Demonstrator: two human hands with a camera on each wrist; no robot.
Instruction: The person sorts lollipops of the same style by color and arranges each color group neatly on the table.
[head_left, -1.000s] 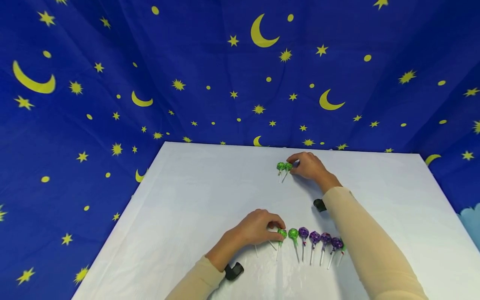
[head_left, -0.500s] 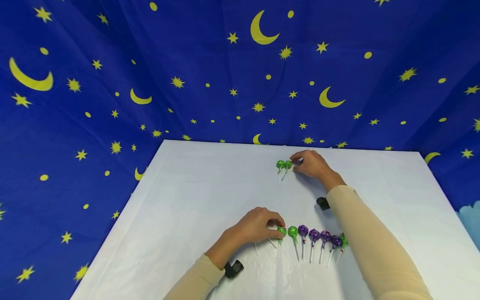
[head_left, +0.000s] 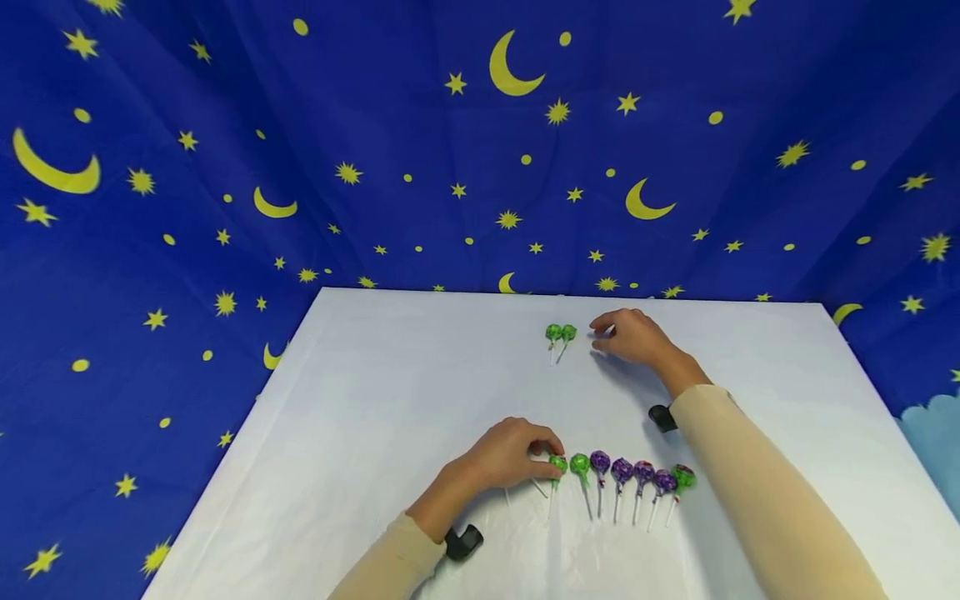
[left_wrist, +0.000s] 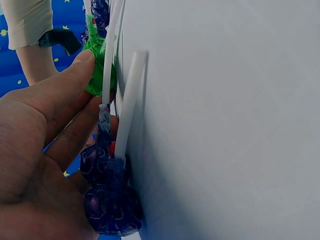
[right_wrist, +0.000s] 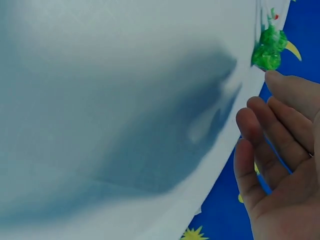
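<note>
Here's a green-wrapped lollipop (head_left: 557,467), pinched by the left hand (head_left: 507,455) low in the head view; a second green one (head_left: 580,464), four purple ones (head_left: 622,471) and a third green one (head_left: 683,477) run rightward, sticks downward. Nearer mid-frame, two green lollipops (head_left: 553,332) lie heads together beside the right hand (head_left: 636,337).

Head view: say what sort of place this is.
Perhaps a curtained indoor workspace: blue fabric drapes with yellow moons and stars behind a white rectangular table bearing round green and purple lollipops.

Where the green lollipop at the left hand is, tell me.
In the head view, the green lollipop is low, right of centre, pinched by the left hand, just left of another green lollipop.
</note>
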